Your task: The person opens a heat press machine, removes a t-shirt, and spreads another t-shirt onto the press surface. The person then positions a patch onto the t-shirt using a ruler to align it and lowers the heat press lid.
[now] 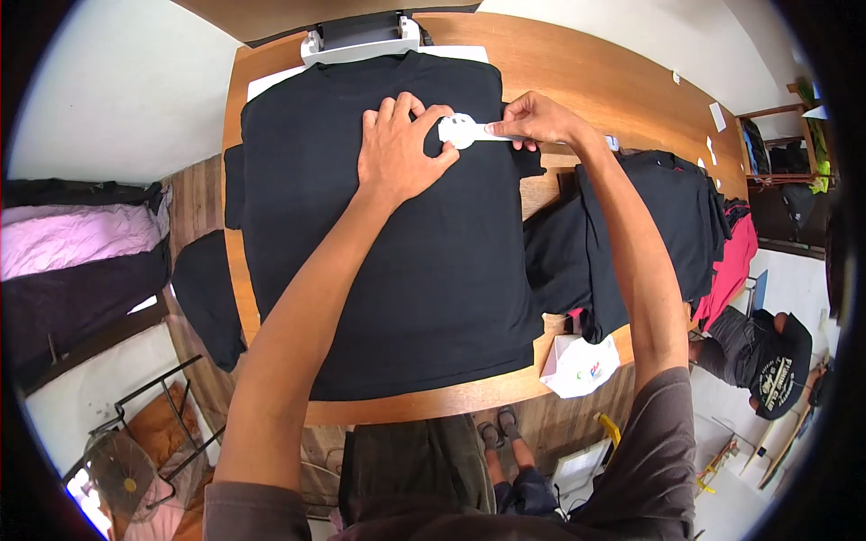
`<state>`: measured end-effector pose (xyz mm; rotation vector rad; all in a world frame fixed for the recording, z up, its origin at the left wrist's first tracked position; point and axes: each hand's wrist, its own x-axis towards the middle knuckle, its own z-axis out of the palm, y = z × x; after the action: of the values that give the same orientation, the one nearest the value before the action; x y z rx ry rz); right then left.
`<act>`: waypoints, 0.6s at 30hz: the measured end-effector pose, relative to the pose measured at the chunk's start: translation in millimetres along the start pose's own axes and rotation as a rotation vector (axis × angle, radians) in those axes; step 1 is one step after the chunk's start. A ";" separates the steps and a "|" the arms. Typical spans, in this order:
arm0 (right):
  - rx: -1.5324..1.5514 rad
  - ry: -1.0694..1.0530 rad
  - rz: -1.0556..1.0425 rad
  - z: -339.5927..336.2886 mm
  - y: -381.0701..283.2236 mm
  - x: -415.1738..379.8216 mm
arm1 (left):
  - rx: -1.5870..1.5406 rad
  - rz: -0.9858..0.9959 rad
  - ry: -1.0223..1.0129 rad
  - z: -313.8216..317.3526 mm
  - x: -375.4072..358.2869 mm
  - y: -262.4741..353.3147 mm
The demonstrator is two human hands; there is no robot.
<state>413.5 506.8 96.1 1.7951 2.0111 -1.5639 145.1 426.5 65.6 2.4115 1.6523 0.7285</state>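
Observation:
A black T-shirt point(388, 270) lies spread flat on the wooden table in front of me, its collar at the far end. On its upper right chest sits a white round piece point(458, 132) with small dark marks, joined to a narrow white strip that runs right. My left hand point(401, 153) rests on the shirt with fingers spread, thumb and forefinger at the left edge of the round piece. Between thumb and fingers, my right hand point(534, 123) pinches the strip near the shirt's right sleeve.
A white device point(361, 47) stands behind the collar. Folded black garments point(649, 234) are piled at right, beside red cloth point(735, 257). A white paper piece point(580, 365) lies at the front edge. Black cloth point(207, 298) hangs left; another person point(767, 356) is at far right.

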 end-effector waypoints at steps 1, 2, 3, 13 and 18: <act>0.005 0.021 -0.009 1.2 0.1 -1.4 | 0.000 -0.002 0.000 0.0 0.1 0.1; 0.009 0.041 -0.019 3.4 0.9 -3.8 | -0.002 -0.001 -0.001 0.2 0.4 0.2; 0.012 0.061 -0.030 6.5 1.2 -6.4 | -0.003 -0.001 -0.002 0.4 0.6 -0.1; 0.552 0.810 0.032 149.3 -8.4 -115.2 | -0.026 0.007 0.018 1.2 -0.1 -2.7; 0.362 0.956 -0.089 202.8 -58.2 -107.4 | -0.021 0.008 0.018 0.5 4.1 -2.3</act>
<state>291.7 303.8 96.1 3.0710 2.1982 -1.2433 144.5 431.2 65.6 2.4060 1.6340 0.7671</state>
